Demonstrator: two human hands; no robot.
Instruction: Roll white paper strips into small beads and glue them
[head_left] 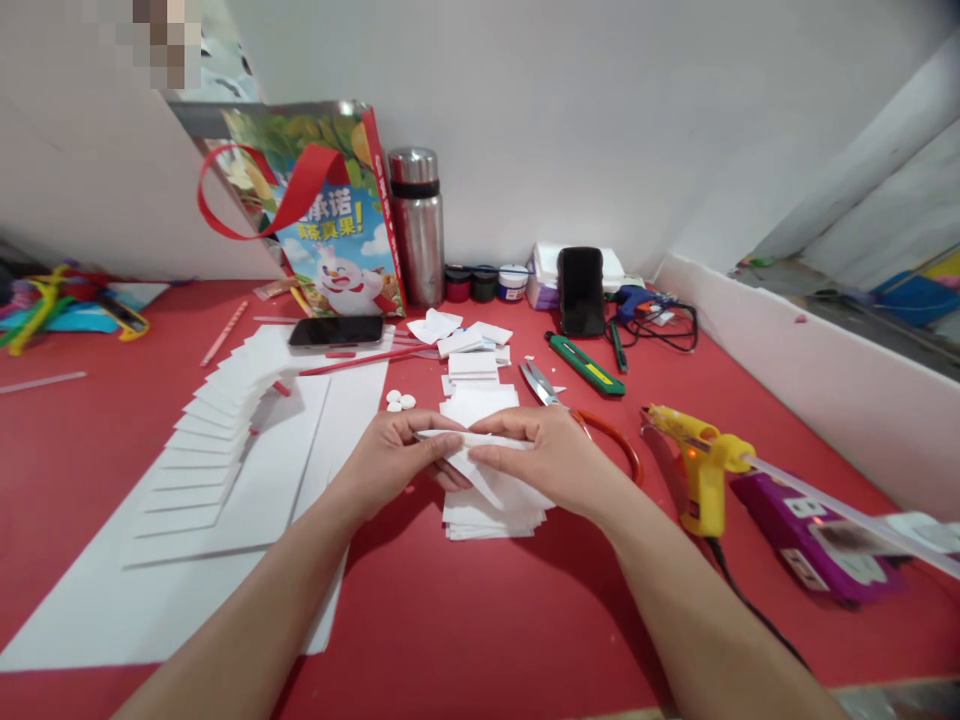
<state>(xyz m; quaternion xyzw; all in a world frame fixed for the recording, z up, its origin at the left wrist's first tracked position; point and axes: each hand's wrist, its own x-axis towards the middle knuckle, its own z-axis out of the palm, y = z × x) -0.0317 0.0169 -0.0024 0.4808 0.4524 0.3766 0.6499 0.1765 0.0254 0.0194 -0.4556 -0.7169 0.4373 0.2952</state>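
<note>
Between both hands is a sheet of white paper (484, 480), partly folded, with one corner hanging down. My left hand (409, 450) pinches its left end, thumb on the near side. Opposite it, my right hand (551, 450) grips the right part with thumb and fingers. Directly below lies a stack of white paper pieces (491, 530) on the red table (420, 620). Beyond the hands are more small folded papers (472, 368). Scissors (622, 440) with orange handles lie just past my right hand. A few small white round pieces (400, 401) rest beyond my left hand.
White overlapping paper steps (195, 465) stand on white sheets at left. A yellow glue gun (705, 480) and purple box (817, 550) are at right. Farther back are a green cutter (585, 364), phones (336, 331), a steel flask (418, 230), paint jars (484, 284) and a printed bag (330, 220).
</note>
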